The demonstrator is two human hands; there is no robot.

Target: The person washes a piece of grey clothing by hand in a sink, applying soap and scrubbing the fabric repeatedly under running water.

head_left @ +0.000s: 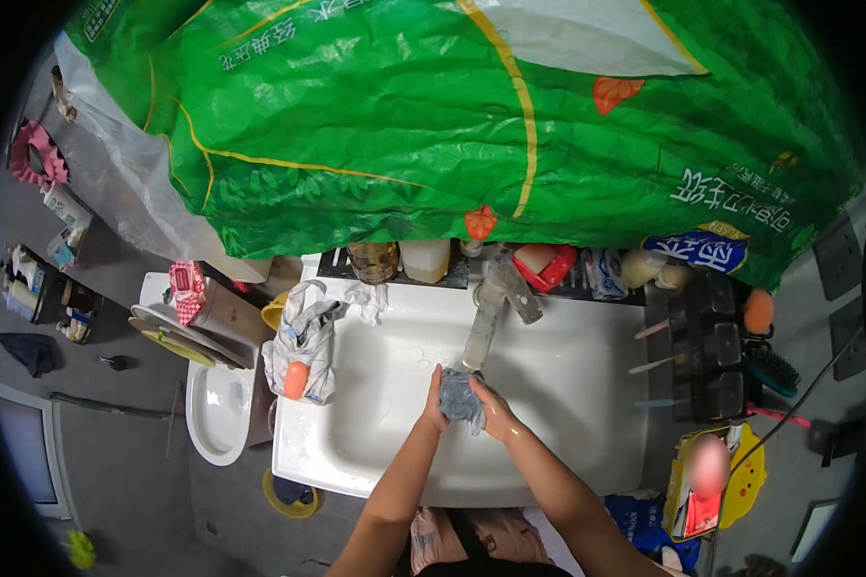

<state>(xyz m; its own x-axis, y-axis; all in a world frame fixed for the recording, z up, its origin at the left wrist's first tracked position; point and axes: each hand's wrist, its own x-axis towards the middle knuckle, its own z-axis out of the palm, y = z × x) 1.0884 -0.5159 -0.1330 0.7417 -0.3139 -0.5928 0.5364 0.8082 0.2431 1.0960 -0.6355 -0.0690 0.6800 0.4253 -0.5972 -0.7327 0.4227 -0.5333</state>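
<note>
A bunched grey cloth (462,396), wet-looking, is held between my two hands over the white sink (356,452). My left hand (437,402) presses on its left side, and my right hand (496,413) closes on its right side. Just above the cloth is the spout of the faucet (483,332); whether water is running I cannot tell. On the sink's left ledge lies a crumpled white and grey cloth (308,332), with an orange oval piece (296,379) resting on its near end.
A big green plastic package (356,125) overhangs the far side. Behind the faucet stand a jar (370,262), a bottle (423,260) and a red container (546,264). Black wall cups with toothbrushes (707,346) are at right, above a phone (705,490). A toilet (219,413) stands left.
</note>
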